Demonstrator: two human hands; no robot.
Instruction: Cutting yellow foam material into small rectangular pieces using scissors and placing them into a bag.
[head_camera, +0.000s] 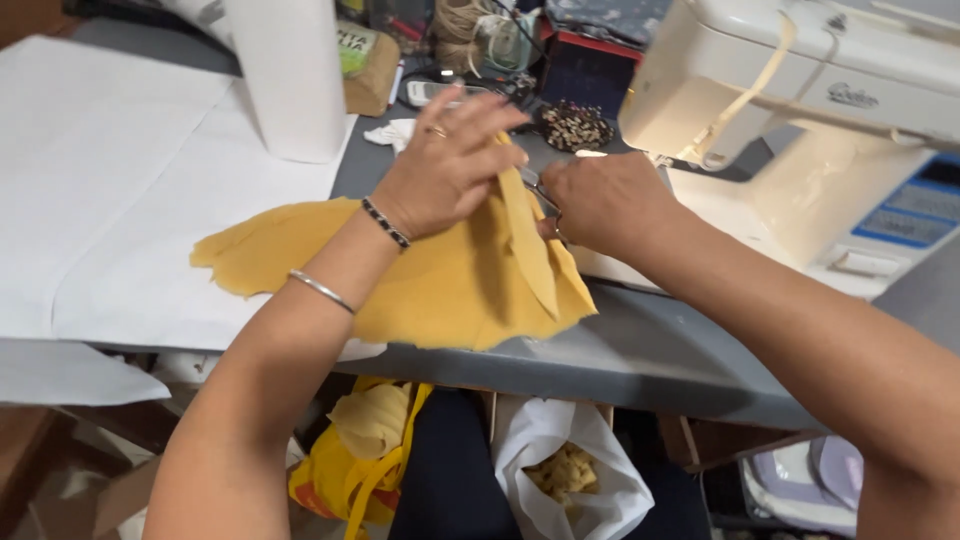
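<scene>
Far left, at about 9 o'clock from your hands: white paper sheets (110, 180) spread over the grey table (640, 355), with a white roll (292, 75) standing at 11 o'clock.

Centre: the mustard-yellow fabric (440, 285) lies flat on the table, its near edge hanging just over the table front. Your left hand (445, 165) rests on top of it, fingers pinched around a narrow strip (528, 250) of the same cloth, which it holds up taut. A ring and two bracelets show on that side.

At 3 o'clock from the left hand, touching the strip: your right hand (605, 200), closed around scissors (540, 190); only a bit of the blades shows between the hands, so how far they are parted cannot be told.

Judgement: you are mid-cut, trimming the strip off the fabric edge. The next snip likely calls for keeping the strip tensioned and the blades following the edge line.

Right, at 2 o'clock: a white sewing machine (800, 110). Below the table at 6 o'clock: a white bag (560, 470) and a yellow bag (360, 460) holding scraps.
</scene>
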